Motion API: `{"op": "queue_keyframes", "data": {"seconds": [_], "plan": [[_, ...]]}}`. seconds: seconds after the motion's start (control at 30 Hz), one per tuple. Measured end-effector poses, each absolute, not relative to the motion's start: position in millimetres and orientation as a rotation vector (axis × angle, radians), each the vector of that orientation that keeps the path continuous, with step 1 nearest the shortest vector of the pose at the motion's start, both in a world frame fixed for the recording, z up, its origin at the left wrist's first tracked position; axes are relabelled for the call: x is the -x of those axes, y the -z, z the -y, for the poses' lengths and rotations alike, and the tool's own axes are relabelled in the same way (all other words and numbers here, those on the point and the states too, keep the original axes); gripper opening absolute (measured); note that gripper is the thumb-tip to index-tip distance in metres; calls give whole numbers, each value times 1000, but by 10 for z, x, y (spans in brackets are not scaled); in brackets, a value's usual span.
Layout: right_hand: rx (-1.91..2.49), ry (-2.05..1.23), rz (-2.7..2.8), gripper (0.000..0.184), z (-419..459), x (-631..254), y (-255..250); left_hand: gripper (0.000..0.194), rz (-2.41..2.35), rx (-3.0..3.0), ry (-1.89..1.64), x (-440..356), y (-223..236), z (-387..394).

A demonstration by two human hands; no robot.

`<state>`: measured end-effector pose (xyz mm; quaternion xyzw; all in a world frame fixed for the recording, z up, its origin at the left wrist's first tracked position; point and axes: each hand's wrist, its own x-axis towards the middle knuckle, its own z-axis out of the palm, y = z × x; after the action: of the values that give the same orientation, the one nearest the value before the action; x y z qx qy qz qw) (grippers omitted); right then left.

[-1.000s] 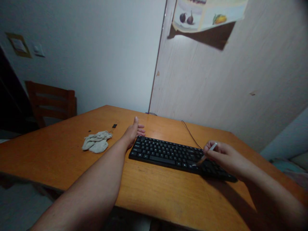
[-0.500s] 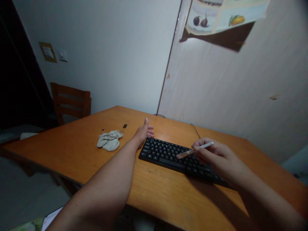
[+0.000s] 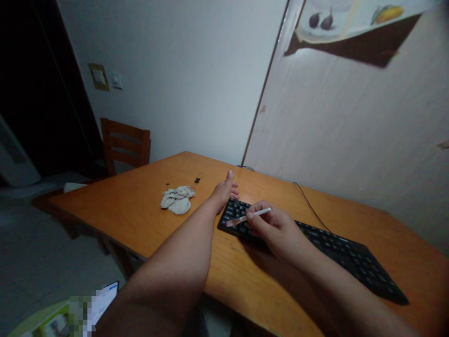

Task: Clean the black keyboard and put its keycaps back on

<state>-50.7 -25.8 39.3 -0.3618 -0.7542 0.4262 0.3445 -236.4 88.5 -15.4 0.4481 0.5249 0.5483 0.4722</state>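
Observation:
A black keyboard (image 3: 345, 252) lies at a slant on the wooden table, its middle covered by my right hand and forearm. My left hand (image 3: 223, 191) rests at the keyboard's left end, thumb up and fingers stretched out, with nothing held. Pinched in my right hand (image 3: 275, 229) is a small flat brush (image 3: 242, 219) with a white handle. The brush's pinkish tip is over the keys near the left front corner; whether it touches them I cannot tell.
A crumpled greyish cloth (image 3: 177, 200) lies left of my left arm, with a small black piece (image 3: 197, 180) behind it. A cable (image 3: 310, 206) runs behind the keyboard. The table (image 3: 133, 206) meets the wall at the back. A wooden chair (image 3: 126, 142) stands at the far left.
My right hand has moved the brush leftward along the keyboard to its left end. My left hand keeps its place there. The camera view has turned somewhat to the left.

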Motion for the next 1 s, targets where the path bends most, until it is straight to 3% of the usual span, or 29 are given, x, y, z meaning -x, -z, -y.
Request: {"op": "queue_keyframes", "data": {"seconds": [0.33,0.63,0.9,1.0], "plan": [[1299,-445,2000,25,135,88,-476,93,-1344,-1110,-1409,2368,214,-913],[1116,-769,1946,34,130,100,-420,89,-1476,-1249,-1402,2356,306,-974],[1436,-189,1919,25,-26,-157,-469,88,-1463,-1295,-1372,2351,263,-948],[1375,-335,1800,26,22,-93,-493,91,-1443,-1270,-1367,2348,249,-952]]}}
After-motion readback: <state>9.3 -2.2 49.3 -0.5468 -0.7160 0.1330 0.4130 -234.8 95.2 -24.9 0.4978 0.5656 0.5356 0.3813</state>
